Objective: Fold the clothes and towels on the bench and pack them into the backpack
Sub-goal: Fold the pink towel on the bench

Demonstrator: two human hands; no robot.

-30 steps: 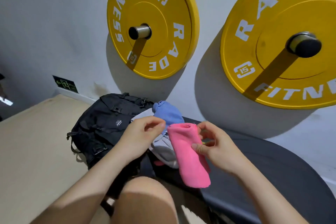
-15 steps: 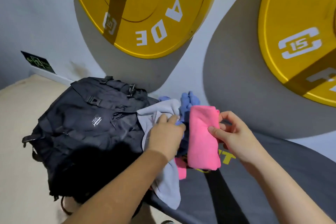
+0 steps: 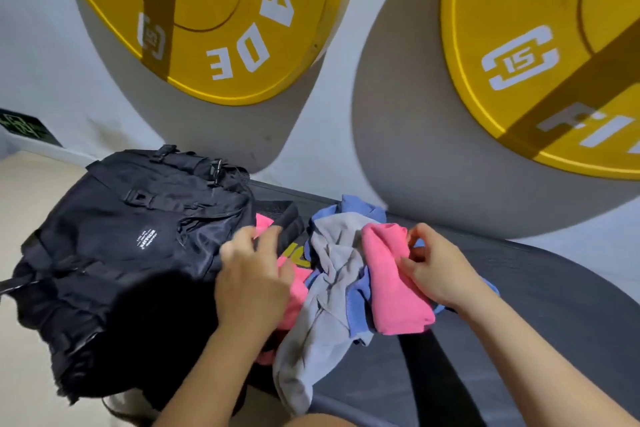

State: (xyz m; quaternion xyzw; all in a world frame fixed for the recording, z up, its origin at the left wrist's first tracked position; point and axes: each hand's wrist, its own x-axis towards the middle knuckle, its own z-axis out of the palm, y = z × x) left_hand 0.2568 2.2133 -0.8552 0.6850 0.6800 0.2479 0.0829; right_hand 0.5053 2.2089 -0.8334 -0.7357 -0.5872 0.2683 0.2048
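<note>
Judged packing barely begun. Found folded pink terry towel (image 3: 391, 281) pinched by right hand (image 3: 440, 274) above dark padded desk (image 3: 536, 305), not yet in black fabric backpack (image 3: 131, 253). Noted crumpled grey cloth (image 3: 325, 305), blue cloth (image 3: 360, 206) and second pink cloth (image 3: 298, 302) unfolded alongside. Found left hand (image 3: 252, 284) at backpack mouth, fingers (image 3: 272, 244) extended, gripping nothing visibly. Observed hands well apart.

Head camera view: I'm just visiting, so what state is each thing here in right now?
backpack, lying down beside the clothes.
pink towel, folded, pinched by right grip.
grey garment, unfolded, crumpled, draping off the bench.
blue garment, crumpled beneath the grey.
second pink cloth, partly hidden under left grip.
left grip, blurred at the backpack; hold unclear.
</note>
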